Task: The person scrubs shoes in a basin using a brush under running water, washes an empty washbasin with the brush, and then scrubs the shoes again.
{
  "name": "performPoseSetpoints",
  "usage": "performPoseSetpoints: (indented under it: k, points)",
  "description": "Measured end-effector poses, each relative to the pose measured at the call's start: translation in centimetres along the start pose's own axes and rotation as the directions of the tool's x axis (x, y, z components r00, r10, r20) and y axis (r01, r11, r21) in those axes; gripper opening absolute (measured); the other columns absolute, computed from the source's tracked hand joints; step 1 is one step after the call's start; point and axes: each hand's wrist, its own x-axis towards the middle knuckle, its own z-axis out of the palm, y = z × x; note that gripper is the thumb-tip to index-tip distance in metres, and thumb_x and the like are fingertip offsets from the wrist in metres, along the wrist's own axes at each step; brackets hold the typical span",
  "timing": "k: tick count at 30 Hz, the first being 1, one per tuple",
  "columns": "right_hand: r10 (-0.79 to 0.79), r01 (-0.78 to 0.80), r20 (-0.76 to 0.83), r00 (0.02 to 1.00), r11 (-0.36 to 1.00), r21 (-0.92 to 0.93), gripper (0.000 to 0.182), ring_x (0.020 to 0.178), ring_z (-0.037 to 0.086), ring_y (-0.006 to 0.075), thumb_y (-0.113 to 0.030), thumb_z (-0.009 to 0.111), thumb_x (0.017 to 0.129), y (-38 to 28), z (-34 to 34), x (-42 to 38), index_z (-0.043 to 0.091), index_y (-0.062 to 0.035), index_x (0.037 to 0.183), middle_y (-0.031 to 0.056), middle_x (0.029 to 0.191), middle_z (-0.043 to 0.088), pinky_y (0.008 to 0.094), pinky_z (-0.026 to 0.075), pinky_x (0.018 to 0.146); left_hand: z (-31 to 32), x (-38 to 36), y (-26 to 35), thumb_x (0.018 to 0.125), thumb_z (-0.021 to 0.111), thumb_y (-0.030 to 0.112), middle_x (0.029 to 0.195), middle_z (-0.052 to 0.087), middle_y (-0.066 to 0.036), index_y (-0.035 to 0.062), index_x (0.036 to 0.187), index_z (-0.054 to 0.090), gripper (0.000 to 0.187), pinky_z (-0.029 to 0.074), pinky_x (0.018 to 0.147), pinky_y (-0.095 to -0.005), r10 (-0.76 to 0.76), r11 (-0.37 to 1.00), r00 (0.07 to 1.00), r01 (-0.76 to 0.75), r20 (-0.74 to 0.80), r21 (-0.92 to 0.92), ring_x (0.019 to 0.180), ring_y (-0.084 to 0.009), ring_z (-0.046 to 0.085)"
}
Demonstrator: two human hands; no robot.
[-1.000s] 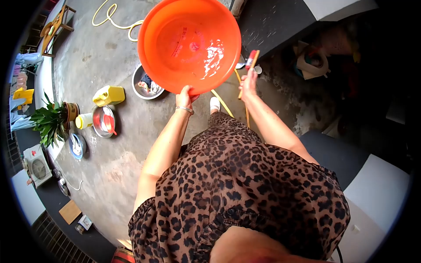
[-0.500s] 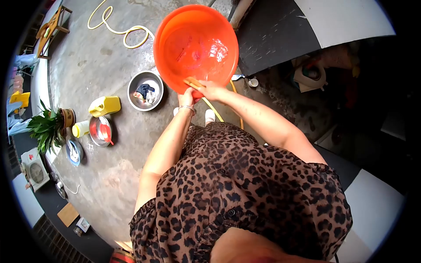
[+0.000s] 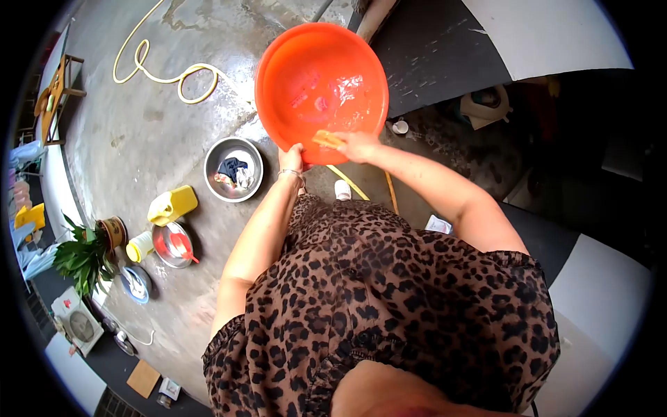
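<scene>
A large orange plastic basin (image 3: 285, 83) is held up in front of me, its inside wet and shiny. My left hand (image 3: 292, 161) grips the near rim, thumb over the edge. My right hand (image 3: 360, 146) is closed on a small yellow-tan scrub brush (image 3: 328, 140) against the basin's near inner wall; its bristles are not clear to see. Left of the basin, a steel bowl (image 3: 210, 182) on the floor contains dark and white cloths (image 3: 235, 170).
A yellow hose (image 3: 196, 69) lies looped on the wet concrete floor (image 3: 167, 118). To the left stand a yellow jug (image 3: 174, 205), a steel basin with a red scoop (image 3: 182, 244), a blue basin (image 3: 144, 295) and a potted plant (image 3: 83, 257). A white cup (image 3: 400, 127) is at right.
My right hand has moved the brush rightward along the basin's inner wall, away from my left hand. The basin and the floor items appear lower in view.
</scene>
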Motion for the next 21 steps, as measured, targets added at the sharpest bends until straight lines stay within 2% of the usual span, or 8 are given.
performPoseSetpoints:
  k: [2, 5, 6, 9, 14, 17, 18, 21]
  points:
    - [-0.124, 0.122, -0.005, 0.992, 0.964, 0.235, 0.049, 0.106, 0.054, 0.0277, -0.034, 0.043, 0.086, -1.9, 2.1, 2.7, 0.036, -0.0280, 0.134, 0.0083, 0.119, 0.056, 0.0402, 0.042, 0.089, -1.5, 1.2, 0.8, 0.074, 0.049, 0.010, 0.079, 0.060, -0.012, 0.0063, 0.114, 0.042, 0.041, 0.047, 0.036, -0.0265, -0.058, 0.996, 0.997, 0.054, 0.052, 0.073, 0.050, -0.0202, 0.059]
    - [-0.121, 0.213, -0.254, 0.960, 0.902, 0.375, 0.050, 0.105, 0.054, 0.0301, -0.032, 0.046, 0.087, -4.0, 3.8, 6.9, 0.034, -0.0286, 0.135, 0.0129, 0.117, 0.055, 0.0428, 0.041, 0.089, -2.6, 1.6, 2.6, 0.072, 0.050, 0.011, 0.078, 0.060, -0.012, 0.0053, 0.112, 0.045, 0.041, 0.048, 0.038, -0.0272, -0.151, 0.981, 0.984, 0.138, 0.090, 0.139, 0.050, -0.0200, 0.058]
    - [-0.100, 0.208, -0.272, 0.957, 0.891, 0.404, 0.053, 0.103, 0.055, 0.0336, -0.029, 0.049, 0.087, -4.6, 3.1, 8.2, 0.031, -0.0282, 0.137, 0.0168, 0.113, 0.057, 0.0451, 0.042, 0.087, -2.9, 1.7, 2.9, 0.072, 0.054, 0.016, 0.070, 0.061, -0.013, 0.0005, 0.094, 0.055, 0.028, 0.051, 0.042, -0.0293, -0.152, 0.973, 0.986, 0.136, 0.072, 0.186, 0.053, -0.0209, 0.061]
    - [0.153, 0.065, -0.426, 0.892, 0.888, 0.456, 0.054, 0.100, 0.056, 0.0365, -0.029, 0.049, 0.087, -5.6, 1.7, 11.4, 0.030, -0.0271, 0.137, 0.0182, 0.109, 0.058, 0.0465, 0.043, 0.085, -2.6, 1.8, 4.7, 0.070, 0.054, 0.018, 0.063, 0.057, -0.007, 0.0036, 0.091, 0.056, 0.025, 0.045, 0.040, -0.0262, -0.192, 0.961, 0.976, 0.167, 0.099, 0.218, 0.046, -0.0171, 0.054]
    - [-0.155, 0.302, -0.307, 0.939, 0.802, 0.516, 0.052, 0.122, 0.042, 0.0296, -0.021, 0.047, 0.090, -5.4, 2.2, 8.5, 0.030, -0.0075, 0.137, 0.0202, 0.131, 0.042, 0.0357, 0.033, 0.101, -3.9, 3.7, 6.9, 0.068, 0.052, 0.013, 0.061, 0.053, -0.006, 0.0024, 0.085, 0.054, 0.020, 0.037, 0.037, -0.0254, -0.138, 0.955, 0.981, 0.095, 0.135, 0.281, 0.041, -0.0154, 0.046]
    - [-0.248, 0.353, -0.254, 0.935, 0.715, 0.603, 0.051, 0.123, 0.041, 0.0293, -0.021, 0.045, 0.091, -5.8, 1.4, 8.0, 0.030, -0.0077, 0.137, 0.0216, 0.132, 0.041, 0.0360, 0.032, 0.101, -4.8, 4.8, 7.5, 0.068, 0.054, 0.018, 0.063, 0.054, -0.005, 0.0053, 0.090, 0.054, 0.025, 0.040, 0.039, -0.0246, -0.143, 0.923, 0.966, 0.051, 0.217, 0.382, 0.044, -0.0142, 0.049]
    - [-0.216, 0.348, -0.283, 0.935, 0.720, 0.601, 0.050, 0.126, 0.037, 0.0279, -0.020, 0.044, 0.091, -5.4, 2.0, 9.3, 0.028, -0.0069, 0.137, 0.0220, 0.134, 0.038, 0.0356, 0.031, 0.102, -4.6, 4.7, 7.7, 0.068, 0.054, 0.018, 0.062, 0.055, -0.005, 0.0052, 0.090, 0.054, 0.025, 0.040, 0.039, -0.0246, -0.146, 0.915, 0.965, 0.048, 0.216, 0.402, 0.044, -0.0143, 0.048]
    - [0.099, 0.182, -0.338, 0.936, 0.684, 0.706, 0.054, 0.112, 0.050, 0.0318, -0.026, 0.043, 0.090, -6.1, 1.0, 13.5, 0.026, -0.0100, 0.139, 0.0211, 0.125, 0.048, 0.0389, 0.040, 0.092, -4.1, 4.4, 8.3, 0.068, 0.055, 0.017, 0.062, 0.054, -0.005, 0.0055, 0.090, 0.053, 0.025, 0.040, 0.039, -0.0251, -0.206, 0.914, 0.952, 0.104, 0.228, 0.393, 0.042, -0.0150, 0.048]
